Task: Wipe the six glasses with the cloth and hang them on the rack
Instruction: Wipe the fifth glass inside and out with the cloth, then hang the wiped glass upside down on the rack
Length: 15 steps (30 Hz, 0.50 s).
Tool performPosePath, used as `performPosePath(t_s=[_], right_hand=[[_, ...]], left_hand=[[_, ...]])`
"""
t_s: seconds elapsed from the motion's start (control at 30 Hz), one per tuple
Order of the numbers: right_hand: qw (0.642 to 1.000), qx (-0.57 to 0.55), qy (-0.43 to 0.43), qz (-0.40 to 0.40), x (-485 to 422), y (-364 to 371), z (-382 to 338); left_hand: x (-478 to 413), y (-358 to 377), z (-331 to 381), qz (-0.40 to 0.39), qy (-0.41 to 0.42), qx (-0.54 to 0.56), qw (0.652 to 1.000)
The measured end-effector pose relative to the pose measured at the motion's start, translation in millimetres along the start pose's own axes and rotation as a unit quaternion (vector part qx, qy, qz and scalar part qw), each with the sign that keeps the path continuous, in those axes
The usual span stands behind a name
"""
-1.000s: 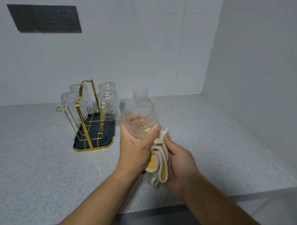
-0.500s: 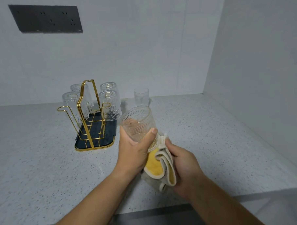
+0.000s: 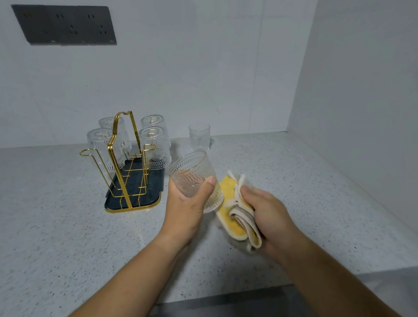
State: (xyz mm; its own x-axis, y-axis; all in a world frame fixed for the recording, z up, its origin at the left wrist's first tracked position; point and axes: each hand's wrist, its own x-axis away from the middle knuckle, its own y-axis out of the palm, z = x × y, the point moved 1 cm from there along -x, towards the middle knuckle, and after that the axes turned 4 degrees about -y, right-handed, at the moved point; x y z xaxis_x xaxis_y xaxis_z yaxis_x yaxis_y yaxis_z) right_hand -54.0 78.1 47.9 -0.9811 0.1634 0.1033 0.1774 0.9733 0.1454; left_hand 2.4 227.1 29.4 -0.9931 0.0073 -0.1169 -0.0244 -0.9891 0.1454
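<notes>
Left hand (image 3: 188,202), frame centre: forearm enters from the lower left. The palm wraps the lower half of the ribbed glass (image 3: 192,177), with the thumb across the near side and the fingers visible through the far wall. The glass is held off the counter (image 3: 62,224), tilted, mouth toward upper left and base toward lower right. It is clear and slightly tapered, with a pressed pattern of ribs and arcs.

Right hand (image 3: 269,210), just right of centre: forearm enters from the lower right, fingers curled round the bunched cloth (image 3: 238,219). The cloth is folded in layers, with a nubby yellow face, beige edging and a beige loop sticking up at the top. Its yellow face sits just beside the glass base; can't tell if they touch.

Rack (image 3: 119,174), left of centre: thin gold wire with a flat gold loop handle and hooked prongs. It stands in a dark rounded-rectangle tray (image 3: 147,197) with a gold rim. Four glasses (image 3: 156,146) hang mouth-down on the far prongs, two per side, with a similar pressed pattern.

Plain glass (image 3: 199,139): smooth-walled, upright on the counter, above the held glass in frame and just right of the rack, near the wall (image 3: 211,62).

Counter is matte grey-white with dark speckles. A dark rectangular socket panel (image 3: 64,25) sits upper left on the white wall.
</notes>
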Motion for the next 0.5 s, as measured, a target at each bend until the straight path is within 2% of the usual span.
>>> performPosePath(t_s=[0.07,0.13,0.23,0.3,0.43,0.5], right_hand=[[0.974,0.201,-0.099,0.034,-6,-13,-8],[0.915,0.360,-0.182,0.030,-17,-30,-10],[0.815,0.547,-0.192,0.006,-44,-58,-3],[0.790,0.590,-0.166,-0.019,-55,-69,8],[0.780,0.606,-0.110,-0.112,-58,-67,24],[0.769,0.623,-0.090,-0.111,-57,-64,24]], left_hand=[[-1,-2,-2,-0.004,-0.009,0.001,1.000],[0,-2,-3,-0.007,-0.020,0.010,1.000],[2,-2,-4,-0.014,-0.027,0.005,1.000],[2,1,-3,-0.023,-0.026,0.004,0.999],[4,2,-5,-0.032,-0.039,0.004,0.999],[5,-1,-8,-0.033,-0.050,0.002,0.998]])
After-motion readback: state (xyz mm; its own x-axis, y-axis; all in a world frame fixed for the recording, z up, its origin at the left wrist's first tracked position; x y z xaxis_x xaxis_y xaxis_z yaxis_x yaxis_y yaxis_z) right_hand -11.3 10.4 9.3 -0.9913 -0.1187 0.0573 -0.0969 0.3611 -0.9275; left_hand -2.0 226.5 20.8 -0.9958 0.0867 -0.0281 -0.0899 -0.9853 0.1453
